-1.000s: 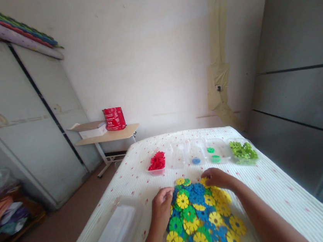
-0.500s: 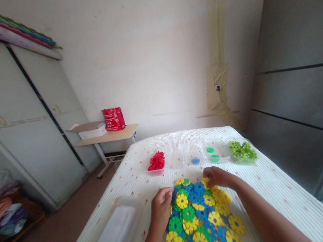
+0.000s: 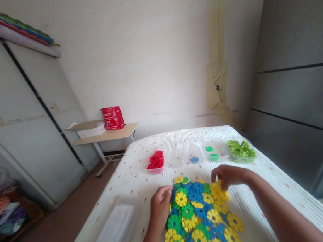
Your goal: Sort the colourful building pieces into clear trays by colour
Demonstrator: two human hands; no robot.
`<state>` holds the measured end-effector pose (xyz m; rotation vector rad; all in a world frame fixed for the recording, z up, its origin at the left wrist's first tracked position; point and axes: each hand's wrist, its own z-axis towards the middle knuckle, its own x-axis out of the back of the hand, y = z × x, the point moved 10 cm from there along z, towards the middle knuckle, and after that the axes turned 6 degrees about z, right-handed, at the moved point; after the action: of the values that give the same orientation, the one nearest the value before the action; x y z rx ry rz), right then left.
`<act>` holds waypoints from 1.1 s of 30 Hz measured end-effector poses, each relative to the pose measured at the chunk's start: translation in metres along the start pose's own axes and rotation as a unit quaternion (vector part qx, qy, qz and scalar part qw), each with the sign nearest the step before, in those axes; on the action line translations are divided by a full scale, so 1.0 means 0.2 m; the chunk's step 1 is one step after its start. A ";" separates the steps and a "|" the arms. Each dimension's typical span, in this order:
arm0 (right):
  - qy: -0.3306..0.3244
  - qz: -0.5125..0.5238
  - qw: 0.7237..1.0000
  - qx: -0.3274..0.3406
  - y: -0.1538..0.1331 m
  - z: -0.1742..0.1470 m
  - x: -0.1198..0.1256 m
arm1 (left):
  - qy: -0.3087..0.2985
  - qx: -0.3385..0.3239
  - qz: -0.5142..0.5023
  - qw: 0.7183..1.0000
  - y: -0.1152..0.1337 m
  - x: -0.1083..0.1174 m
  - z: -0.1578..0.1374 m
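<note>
A pile of notched, flower-shaped plastic discs in yellow, blue and green lies on the table; a green disc [image 3: 187,211] and a yellow disc [image 3: 214,216] are among them. My left hand [image 3: 160,203] rests at the pile's left edge, fingers curled together beside the blue discs; whatever they may hold is hidden. Over the pile's upper right corner is my right hand [image 3: 228,175], its fingers bent and apart above several yellow discs [image 3: 220,192]. Nothing shows between those fingers.
Behind the pile stand a clear tub of red pieces [image 3: 156,160], clear containers with a blue disc [image 3: 194,159] and green discs [image 3: 214,157], and a tub of light green pieces [image 3: 241,149]. A clear box with white paper [image 3: 114,229] lies left.
My right hand has moved right, away from the yellow disc at the pile's upper edge, and its fingers have spread. My left hand has hardly moved.
</note>
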<state>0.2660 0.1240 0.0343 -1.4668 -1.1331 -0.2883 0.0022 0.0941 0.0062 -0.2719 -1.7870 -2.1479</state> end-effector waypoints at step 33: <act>0.064 -0.112 0.990 -0.065 0.07 -0.10 -0.08 | 0.001 0.001 0.022 1.000 0.01 0.01 0.00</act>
<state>0.2771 0.1016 0.0204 -1.4130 -1.1932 -0.6141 0.0018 0.0930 0.0091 -0.3066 -1.7651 -2.1165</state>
